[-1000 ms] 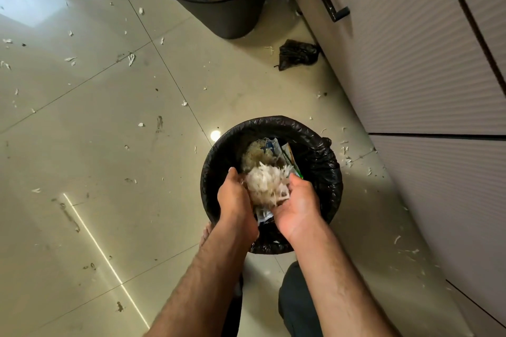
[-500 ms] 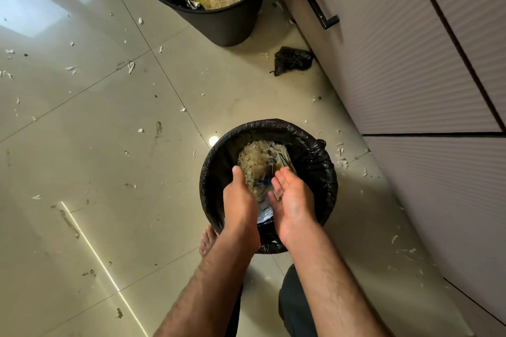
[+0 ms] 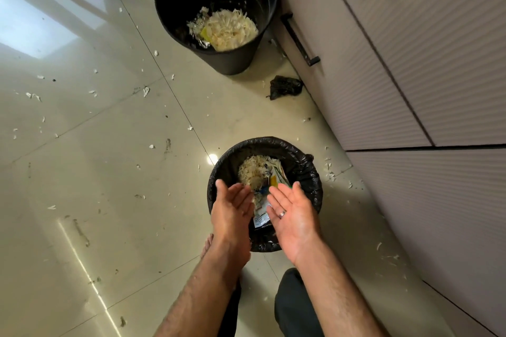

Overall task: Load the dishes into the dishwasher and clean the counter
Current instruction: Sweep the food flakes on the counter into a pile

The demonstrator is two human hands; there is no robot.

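Both hands hang over the near side of the lined bin (image 3: 306,169), and both are spread and hold nothing: the left hand (image 3: 232,210) is turned edge-on with its fingers straight, and the right hand (image 3: 291,212) lies palm up, a ring (image 3: 281,214) on one finger. Inside the lined bin, just beyond the fingertips, sits a heap of pale shredded scraps (image 3: 254,172) on top of some printed wrappers (image 3: 264,212). A second, unlined bin (image 3: 216,13) stands well beyond the lined bin, with its own pile of shreds at the bottom. More white bits (image 3: 146,90) are strewn over the tiled floor (image 3: 109,172) all around the lined bin, and a crumpled black bag (image 3: 286,86) lies beyond it, against the cabinet front (image 3: 410,63).

This looks like the waste-clearing part of cleaning up, with a handful just let go into the bin. No dishes, dishwasher or counter are in view. The next move probably calls for gathering the loose scraps off the floor, which are thin and scattered, so pinching or sweeping them together would come first.
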